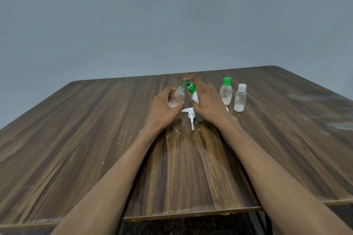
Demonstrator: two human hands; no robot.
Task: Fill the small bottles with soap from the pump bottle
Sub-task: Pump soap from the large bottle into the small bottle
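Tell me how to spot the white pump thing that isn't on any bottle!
Look at the wooden table, at the middle where the two hands work. Between the left hand and the right hand a loose white pump head lies flat, its thin tube pointing toward the person. Unlike the bottles nearby, it stands on nothing and holds no soap.

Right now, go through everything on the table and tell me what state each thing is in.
Left hand: grips the small clear bottle.
Small clear bottle: uncapped, tilted, a little soap inside.
Right hand: on the pump bottle, fingers over its pump.
Pump bottle: green pump on, nozzle at the clear bottle's mouth.
White pump head: detached, lying flat.
Green-capped bottle: upright, capped, partly filled.
White-capped bottle: upright, capped, partly filled.
Table: wet patch near the hands.
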